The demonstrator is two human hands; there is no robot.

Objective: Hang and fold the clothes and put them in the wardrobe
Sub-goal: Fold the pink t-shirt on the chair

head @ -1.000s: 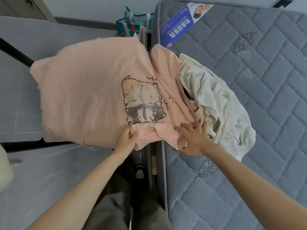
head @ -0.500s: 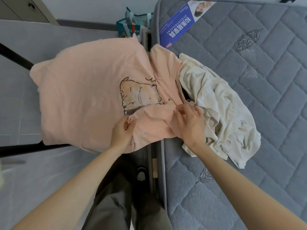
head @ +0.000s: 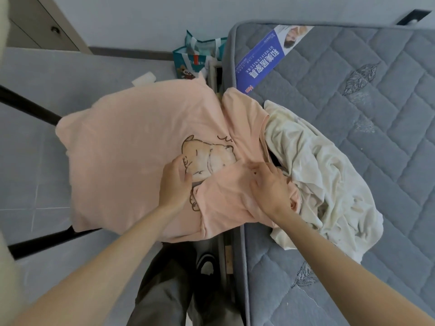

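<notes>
A pink T-shirt (head: 122,161) with a cartoon animal print lies spread out, its body hanging off the left edge of the grey mattress (head: 353,95). One sleeve part is folded in over the lower print. My left hand (head: 174,184) rests flat on the shirt at the left edge of that fold, fingers over the print. My right hand (head: 270,189) presses on the fold's right side, fingers spread. A crumpled cream garment (head: 324,180) lies on the mattress just right of my right hand.
A blue printed label (head: 261,60) lies on the mattress's far corner. A teal shopping bag (head: 195,60) stands on the floor beyond the shirt. Grey tiled floor (head: 35,161) is at the left, with a cabinet (head: 40,27) at the far left. My legs are below.
Both hands carried the sleeve up and inward over the lower print, then eased from pinching it to lying on it. The fold now covers more of the print.
</notes>
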